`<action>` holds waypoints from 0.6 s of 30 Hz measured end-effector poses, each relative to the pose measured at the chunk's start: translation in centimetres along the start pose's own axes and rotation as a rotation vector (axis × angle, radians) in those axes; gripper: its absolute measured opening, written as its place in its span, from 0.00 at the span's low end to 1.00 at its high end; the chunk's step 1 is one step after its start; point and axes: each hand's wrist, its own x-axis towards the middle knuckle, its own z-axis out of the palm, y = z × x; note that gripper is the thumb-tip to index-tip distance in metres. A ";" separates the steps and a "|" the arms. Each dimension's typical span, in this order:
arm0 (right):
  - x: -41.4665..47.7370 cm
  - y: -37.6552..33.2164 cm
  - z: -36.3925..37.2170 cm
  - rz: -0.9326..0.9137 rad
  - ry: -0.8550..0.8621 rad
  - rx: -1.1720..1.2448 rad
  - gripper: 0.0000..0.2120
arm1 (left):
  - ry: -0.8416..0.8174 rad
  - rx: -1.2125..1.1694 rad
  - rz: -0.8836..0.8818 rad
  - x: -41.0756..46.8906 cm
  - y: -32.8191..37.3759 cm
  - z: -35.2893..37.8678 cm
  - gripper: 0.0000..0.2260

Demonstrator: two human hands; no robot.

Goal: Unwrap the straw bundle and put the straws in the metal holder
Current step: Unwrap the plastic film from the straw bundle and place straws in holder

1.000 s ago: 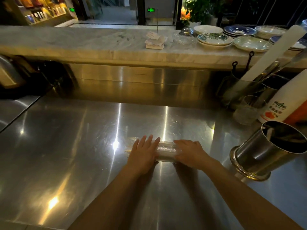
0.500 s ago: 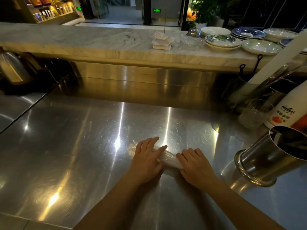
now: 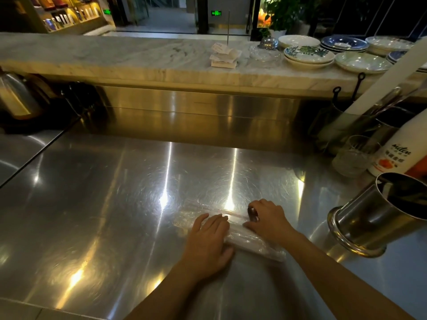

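Observation:
The straw bundle (image 3: 251, 242) lies slantwise on the steel counter (image 3: 104, 204), still inside crinkled clear plastic wrap (image 3: 194, 215). A loose sheet of the wrap spreads toward the far left of the bundle. My left hand (image 3: 208, 241) presses flat on the bundle's left part, fingers together. My right hand (image 3: 268, 220) sits at the bundle's far side, thumb and forefinger curled into a pinch on the wrap. The metal holder (image 3: 365, 218), a shiny steel cylinder with a flared foot, stands to the right, apart from both hands. Its dark inside is hard to make out.
A glass (image 3: 353, 155), a white bottle (image 3: 397, 148) and a tub of utensils (image 3: 374, 116) crowd the back right. Stacked plates (image 3: 309, 55) and a paper pile (image 3: 224, 56) sit on the marble ledge (image 3: 115, 58). A metal kettle (image 3: 16, 95) stands at the left.
The bundle has turned from lying crosswise to slanting toward the near right. The wrap has loosened and spread out. My right hand has shifted farther away and curled into a pinch.

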 end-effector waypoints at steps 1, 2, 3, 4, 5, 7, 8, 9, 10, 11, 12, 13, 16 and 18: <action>0.1 -0.2 0.0 0.007 -0.023 0.021 0.18 | -0.010 -0.028 -0.012 0.0 0.1 -0.2 0.24; 0.2 -0.4 0.0 0.009 -0.050 0.053 0.15 | -0.016 -0.058 -0.024 -0.1 0.2 -0.4 0.24; 0.3 -0.6 0.0 0.001 -0.076 0.069 0.12 | -0.014 -0.078 -0.031 -0.1 0.3 -0.6 0.25; 0.3 -0.8 -0.1 -0.015 -0.101 0.067 0.10 | -0.005 -0.077 -0.035 -0.2 0.4 -0.7 0.25; 0.3 -0.9 -0.2 -0.031 -0.118 0.064 0.09 | 0.007 -0.057 -0.039 -0.1 0.5 -0.9 0.24; 0.4 -1.1 -0.2 -0.056 -0.112 0.067 0.08 | 0.037 0.007 -0.046 0.0 0.8 -1.1 0.21; 0.5 -1.2 -0.2 -0.065 -0.097 0.050 0.07 | 0.043 0.032 -0.055 0.2 0.9 -1.3 0.19; 0.5 -1.3 -0.3 -0.070 -0.084 0.016 0.07 | 0.046 0.051 -0.060 0.4 0.9 -1.4 0.18; 0.5 -1.4 -0.4 -0.073 -0.078 -0.020 0.07 | 0.046 0.059 -0.061 0.4 0.9 -1.4 0.17; 0.4 -1.4 -0.4 -0.075 -0.082 -0.035 0.08 | 0.041 0.056 -0.061 0.5 0.8 -1.2 0.17; 0.4 -1.4 -0.5 -0.078 -0.093 -0.023 0.08 | 0.034 0.043 -0.062 0.4 0.8 -1.0 0.16; 0.4 -1.3 -0.5 -0.081 -0.099 0.000 0.07 | 0.024 0.027 -0.064 0.4 0.7 -0.9 0.17; 0.4 -0.9 -0.4 -0.070 -0.078 0.057 0.05 | -0.009 0.006 -0.047 0.4 0.5 -0.7 0.17; 0.6 -0.8 -0.3 -0.054 -0.082 0.110 0.06 | -0.041 -0.004 -0.042 0.5 0.4 -0.7 0.18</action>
